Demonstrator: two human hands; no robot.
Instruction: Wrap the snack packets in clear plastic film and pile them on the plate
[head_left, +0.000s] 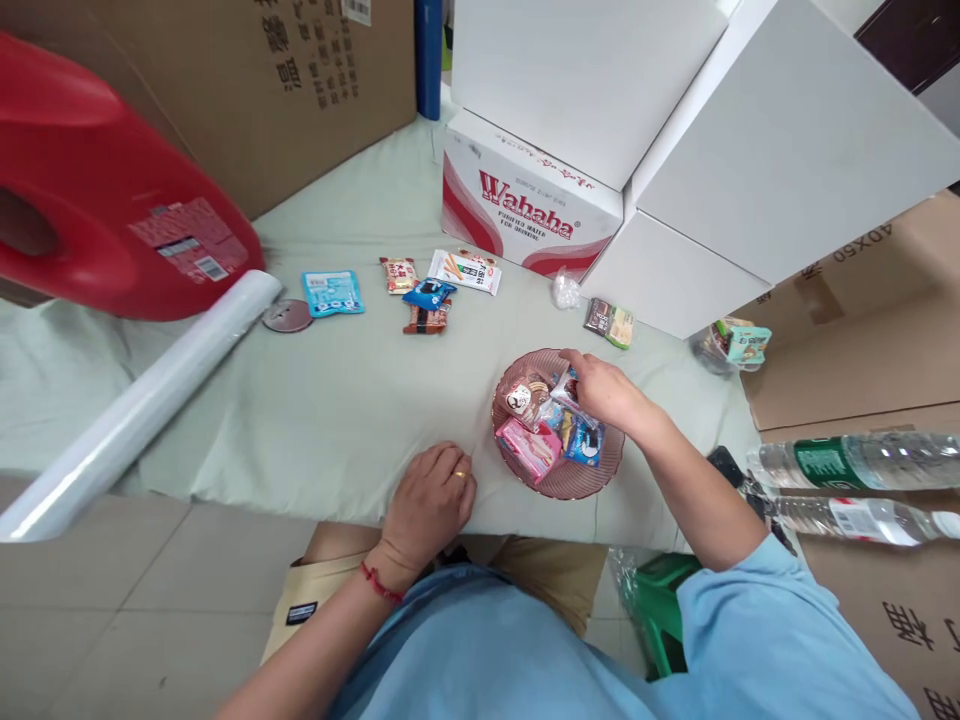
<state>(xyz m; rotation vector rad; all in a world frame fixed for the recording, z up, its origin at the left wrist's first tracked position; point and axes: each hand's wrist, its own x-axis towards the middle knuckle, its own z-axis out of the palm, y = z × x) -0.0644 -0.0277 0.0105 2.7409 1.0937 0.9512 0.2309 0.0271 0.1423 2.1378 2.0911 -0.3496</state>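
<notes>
A pink-tinted ribbed glass bowl stands near the table's front edge with several wrapped snacks in it. Among them are a pink packet, a brown packet and a blue packet. My right hand reaches into the bowl from the right, its fingers closed on a blue-and-white snack packet by the rim. Left of the bowl, my left hand rests on the table edge with its fingers curled; nothing shows in it.
Several snacks, including a white packet and a light blue pouch, lie farther back. A dark-and-green packet is behind the bowl. A red jug and a white roll are left. Wahaha carton stands behind; bottles lie right.
</notes>
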